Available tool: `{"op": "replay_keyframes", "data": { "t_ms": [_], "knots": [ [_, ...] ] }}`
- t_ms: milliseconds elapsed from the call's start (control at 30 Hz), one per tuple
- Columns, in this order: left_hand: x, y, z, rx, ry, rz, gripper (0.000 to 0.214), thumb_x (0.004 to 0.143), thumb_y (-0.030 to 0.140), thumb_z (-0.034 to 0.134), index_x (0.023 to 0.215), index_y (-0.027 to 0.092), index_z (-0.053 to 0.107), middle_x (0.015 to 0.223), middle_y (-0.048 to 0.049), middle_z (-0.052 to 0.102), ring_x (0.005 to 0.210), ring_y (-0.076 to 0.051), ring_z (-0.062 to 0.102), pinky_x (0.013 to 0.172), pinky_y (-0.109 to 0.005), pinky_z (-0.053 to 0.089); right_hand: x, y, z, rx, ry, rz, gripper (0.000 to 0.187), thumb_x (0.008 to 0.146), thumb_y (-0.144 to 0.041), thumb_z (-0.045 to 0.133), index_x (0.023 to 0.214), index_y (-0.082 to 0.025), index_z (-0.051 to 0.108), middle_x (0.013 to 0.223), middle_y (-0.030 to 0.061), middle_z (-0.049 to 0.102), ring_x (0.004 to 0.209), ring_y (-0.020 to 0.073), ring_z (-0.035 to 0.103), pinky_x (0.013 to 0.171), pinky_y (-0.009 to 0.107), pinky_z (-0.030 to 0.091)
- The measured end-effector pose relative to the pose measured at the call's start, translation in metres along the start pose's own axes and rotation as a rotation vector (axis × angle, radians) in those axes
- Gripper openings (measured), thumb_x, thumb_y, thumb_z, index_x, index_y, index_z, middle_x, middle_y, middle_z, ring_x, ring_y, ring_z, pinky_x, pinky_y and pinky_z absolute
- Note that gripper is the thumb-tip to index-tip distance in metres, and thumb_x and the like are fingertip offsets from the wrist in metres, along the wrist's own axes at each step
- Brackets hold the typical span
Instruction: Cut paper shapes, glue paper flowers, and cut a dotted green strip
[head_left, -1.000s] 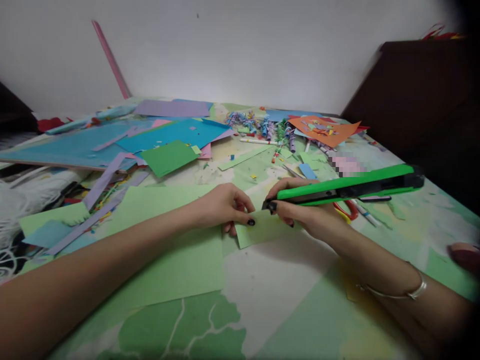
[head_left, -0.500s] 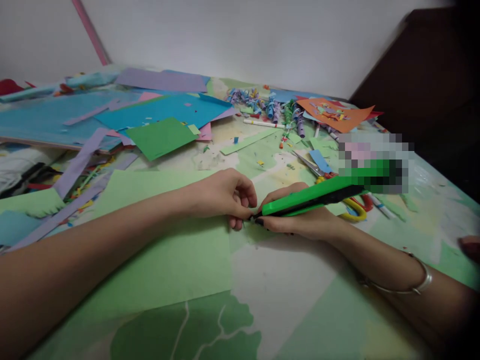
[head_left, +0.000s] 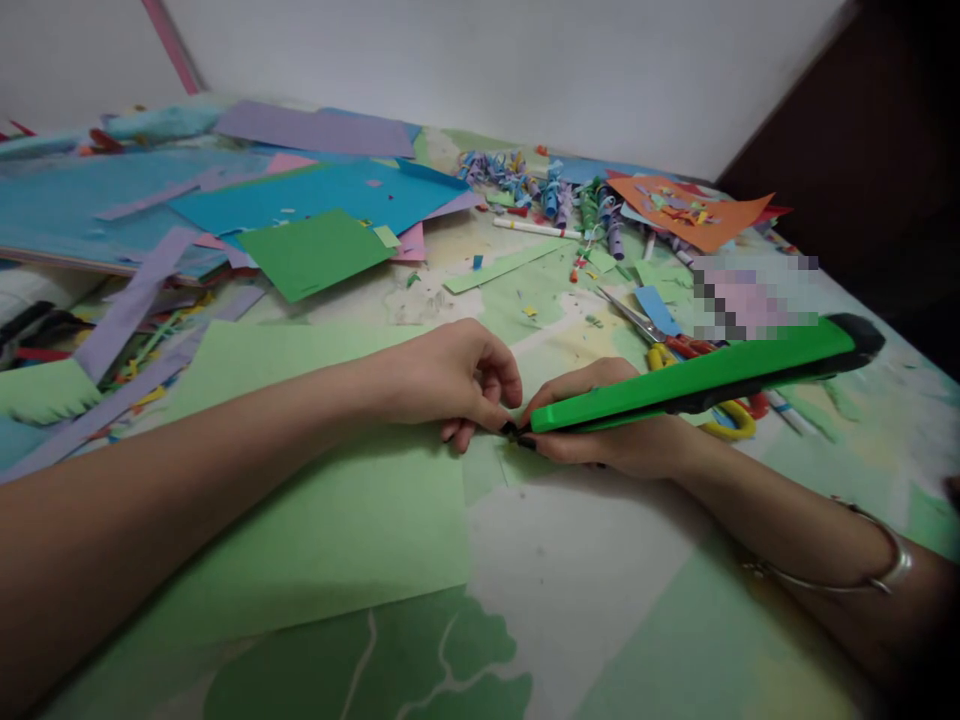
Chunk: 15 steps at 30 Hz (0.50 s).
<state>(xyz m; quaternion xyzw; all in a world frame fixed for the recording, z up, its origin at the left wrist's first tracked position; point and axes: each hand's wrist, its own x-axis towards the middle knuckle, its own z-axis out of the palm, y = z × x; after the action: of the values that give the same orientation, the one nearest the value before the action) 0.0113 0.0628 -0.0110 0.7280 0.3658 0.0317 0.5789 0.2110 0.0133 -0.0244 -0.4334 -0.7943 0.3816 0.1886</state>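
My right hand (head_left: 622, 435) is wrapped round a long green and black stapler (head_left: 697, 375), whose narrow front end points left toward my other hand. My left hand (head_left: 457, 385) is closed, thumb and finger pinched together right at that front end. What lies in the pinch is too small and too covered to make out; a thin bit of pale green paper (head_left: 512, 468) shows just below the fingertips. Under my left wrist a large light green paper sheet (head_left: 360, 530) lies flat on the table.
Scissors (head_left: 634, 315) with yellow and red handles lie behind my right hand. Farther back are blue paper (head_left: 300, 215), a dark green sheet (head_left: 311, 255), an orange sheet (head_left: 731, 225) with scraps on it, curled paper strips (head_left: 551, 195) and a white marker (head_left: 536, 228). Purple strips (head_left: 135, 305) lie left.
The view has shifted slightly, so the table items sit a little higher. My hands stay together at the stapler's tip; the stapler's rear end appears farther right.
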Motion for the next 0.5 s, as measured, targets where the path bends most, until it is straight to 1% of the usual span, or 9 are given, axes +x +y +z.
{"op": "replay_keyframes", "data": {
  "t_ms": [100, 300, 500],
  "knots": [
    [0.0003, -0.0001, 0.0001, -0.002, 0.007, -0.001, 0.012, 0.072, 0.012, 0.067, 0.081, 0.015, 0.061, 0.042, 0.0084, 0.055, 0.03, -0.006, 0.051, 0.034, -0.015, 0.035, 0.0007, -0.0013, 0.0003, -0.016, 0.004, 0.001, 0.015, 0.076, -0.028, 0.064, 0.073, -0.015, 0.071, 0.056, -0.0023, 0.057, 0.05, 0.0076, 0.045, 0.045, 0.019, 0.034],
    [0.0006, -0.0022, -0.0007, 0.011, 0.0, 0.016, 0.012, 0.072, 0.014, 0.067, 0.082, 0.016, 0.062, 0.043, 0.0087, 0.056, 0.03, -0.006, 0.05, 0.034, -0.014, 0.035, 0.0006, 0.0003, 0.0011, 0.023, 0.002, -0.002, 0.016, 0.076, -0.029, 0.063, 0.075, -0.015, 0.071, 0.053, -0.0037, 0.054, 0.047, 0.0068, 0.041, 0.045, 0.019, 0.034],
    [0.0003, -0.0022, -0.001, 0.018, -0.005, 0.007, 0.013, 0.072, 0.014, 0.065, 0.084, 0.017, 0.061, 0.043, 0.0094, 0.055, 0.031, -0.007, 0.051, 0.036, -0.016, 0.037, -0.0004, 0.0, 0.0031, 0.073, 0.016, 0.012, 0.012, 0.075, -0.026, 0.063, 0.076, -0.016, 0.071, 0.05, -0.0053, 0.05, 0.044, 0.0058, 0.038, 0.042, 0.018, 0.031]
  ]
}}
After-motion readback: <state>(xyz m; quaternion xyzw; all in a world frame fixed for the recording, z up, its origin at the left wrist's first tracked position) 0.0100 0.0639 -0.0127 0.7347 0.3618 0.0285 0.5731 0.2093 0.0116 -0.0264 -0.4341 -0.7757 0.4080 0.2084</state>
